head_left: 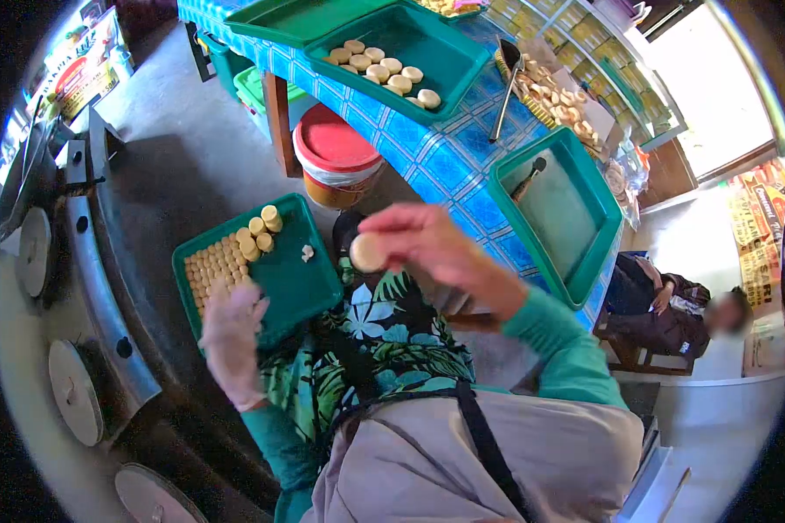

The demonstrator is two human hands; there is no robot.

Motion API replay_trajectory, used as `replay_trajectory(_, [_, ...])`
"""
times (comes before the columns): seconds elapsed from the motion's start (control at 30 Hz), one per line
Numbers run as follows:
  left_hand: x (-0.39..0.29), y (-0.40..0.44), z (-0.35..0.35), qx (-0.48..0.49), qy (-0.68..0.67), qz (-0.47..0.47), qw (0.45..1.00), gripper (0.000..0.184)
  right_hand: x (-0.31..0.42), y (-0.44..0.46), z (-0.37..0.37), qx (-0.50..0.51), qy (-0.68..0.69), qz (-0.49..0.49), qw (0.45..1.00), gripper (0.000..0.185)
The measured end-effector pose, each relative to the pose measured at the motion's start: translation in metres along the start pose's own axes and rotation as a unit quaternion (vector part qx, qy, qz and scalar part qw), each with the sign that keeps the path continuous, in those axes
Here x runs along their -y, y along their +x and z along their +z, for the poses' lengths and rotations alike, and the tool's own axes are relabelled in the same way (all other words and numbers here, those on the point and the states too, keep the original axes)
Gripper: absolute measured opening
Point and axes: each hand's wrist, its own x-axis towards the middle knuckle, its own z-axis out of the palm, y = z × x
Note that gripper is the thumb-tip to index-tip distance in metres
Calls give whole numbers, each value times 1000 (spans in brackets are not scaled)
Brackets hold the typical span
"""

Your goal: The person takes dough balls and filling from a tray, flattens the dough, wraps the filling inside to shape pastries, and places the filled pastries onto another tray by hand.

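Bare and raised over my lap, my right hand (pixel 432 244) pinches a round pale dough piece (pixel 369 252) between thumb and fingers. My left hand (pixel 233 340), in a thin whitish glove, is over the lower left of a green tray (pixel 298 301); its fingertips are near the dough rows, and whether they hold anything is unclear. Rows of small round dough pieces (pixel 211 266) fill the tray's left side. Beside them stand short stacks of larger rounds (pixel 255 235). A small white scrap (pixel 307 253) lies on the tray's right part.
A red-lidded bucket (pixel 336 139) stands beyond the tray. The blue checked table (pixel 427 157) bears a green tray of rounds (pixel 453 61), another green tray (pixel 615 218) and a brush (pixel 508 61). Round metal plates (pixel 74 392) line the left. A person (pixel 663 305) sits at right.
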Motion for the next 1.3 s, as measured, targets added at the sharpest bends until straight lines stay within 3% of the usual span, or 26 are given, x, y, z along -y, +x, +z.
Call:
replay_trajectory(0.07, [-12,-14,-81,111,-103,100,983,81,49,-5,-26,-14,-64,-90,994,28])
replay_trajectory(0.13, [-15,-43,-128,93,-261,142,950,82,92,18,-68,-62,-195,-217,955,27])
replay_trajectory(0.2, [-1,-59,-160,71,-340,194,917,81,124,61,-122,-89,-241,-278,926,27])
replay_trajectory(0.3, [4,-59,-158,77,-351,172,917,78,148,125,-193,-95,-273,-240,927,27])
replay_trajectory(0.33, [6,-58,-156,79,-354,177,915,78,150,144,-212,-84,-346,-196,914,26])
replay_trajectory(0.47, [2,-52,-156,53,-351,161,921,76,152,176,-229,-32,-494,-101,863,22])
replay_trajectory(0.6, [2,-50,-158,45,-353,153,922,75,140,198,-241,-32,-498,-56,865,23])
replay_trajectory(0.83, [3,-47,-165,32,-337,143,930,75,135,203,-243,-68,-525,-48,847,25])
replay_trajectory(1.03, [3,-46,-161,14,-327,139,935,75,129,203,-245,-37,-567,-103,817,26])
replay_trajectory(1.1, [3,-47,-162,24,-323,131,937,74,127,198,-238,-113,-633,-174,746,25])
replay_trajectory(1.13, [4,-46,-162,25,-324,132,937,74,128,195,-233,-113,-634,-175,745,25])
replay_trajectory(1.3, [4,-45,-166,15,-339,125,932,73,132,186,-208,-162,-611,-73,771,29])
